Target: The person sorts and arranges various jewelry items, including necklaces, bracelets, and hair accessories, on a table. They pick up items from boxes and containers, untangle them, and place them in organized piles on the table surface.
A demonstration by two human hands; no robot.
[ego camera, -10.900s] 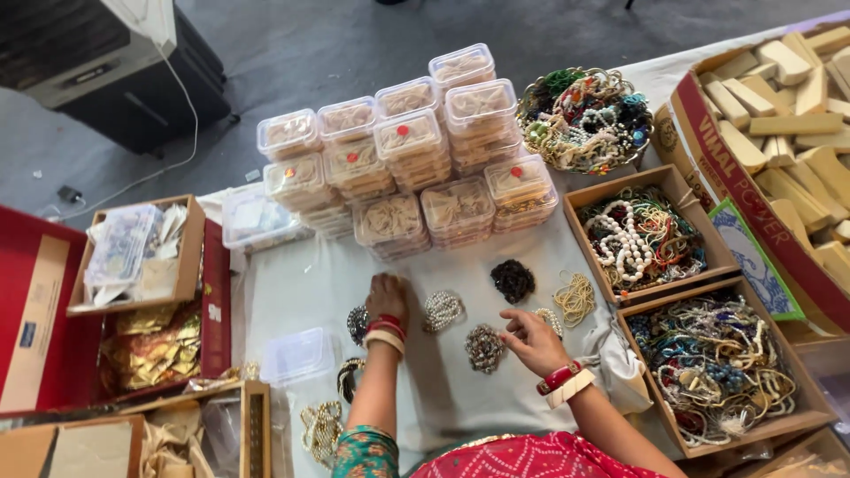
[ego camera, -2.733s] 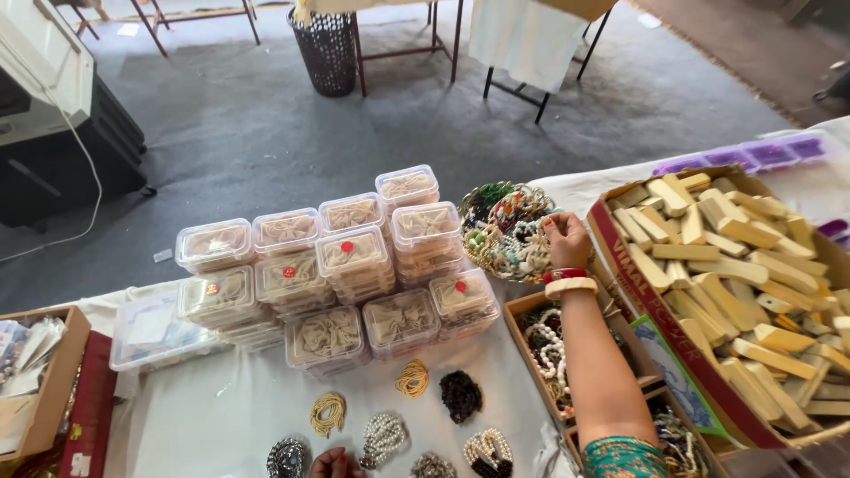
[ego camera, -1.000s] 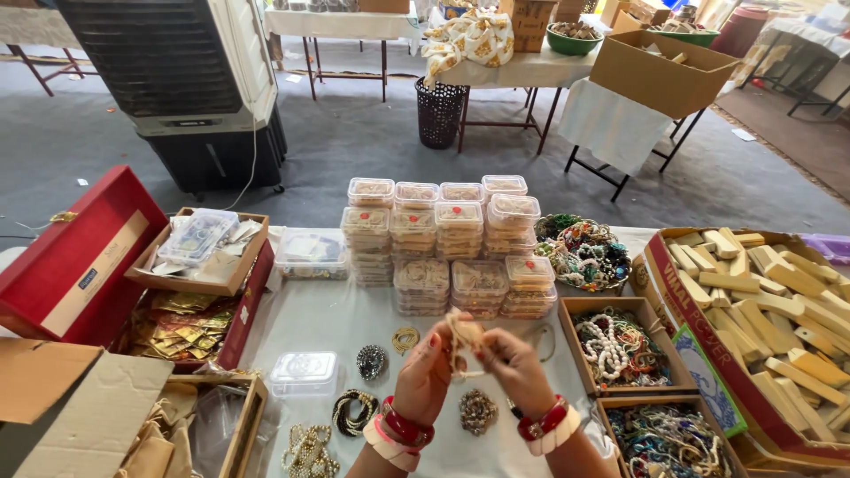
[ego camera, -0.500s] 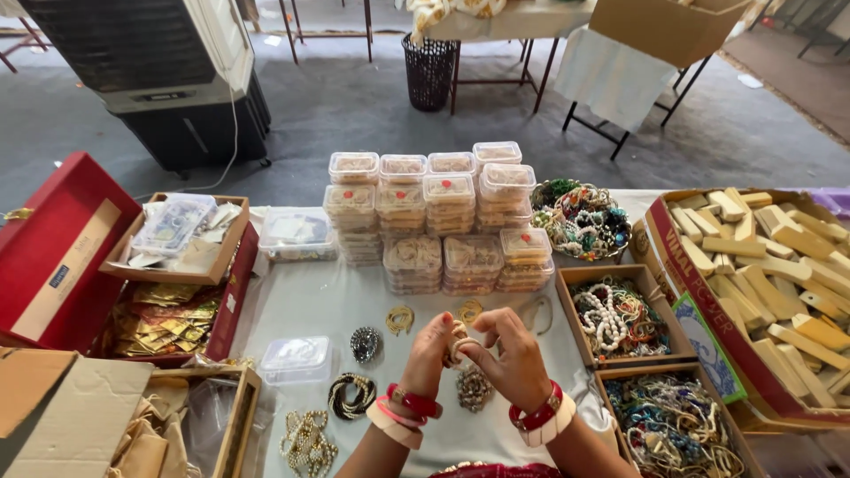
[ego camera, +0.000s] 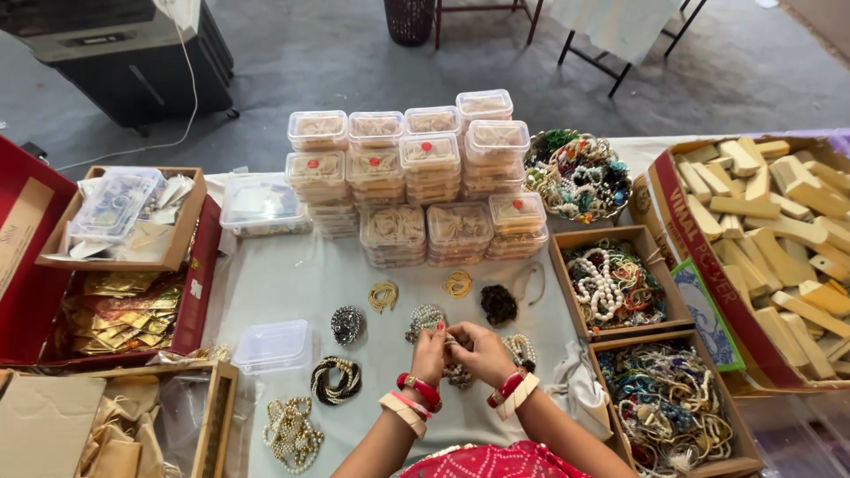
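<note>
Fingers — left hand, right hand — pinch beaded bracelet | red-dotted clear boxes behind

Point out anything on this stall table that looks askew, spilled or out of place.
Little stands out. The crumpled white cloth bunched beside the lower bead tray looks untidy. The stacked plastic boxes stand in uneven heights. Both hands, left hand and right hand, hold a beaded piece; nothing looks spilled.

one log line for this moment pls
left hand + right hand: both pinching beaded jewellery piece | above grey cloth | stacked clear boxes behind
</note>
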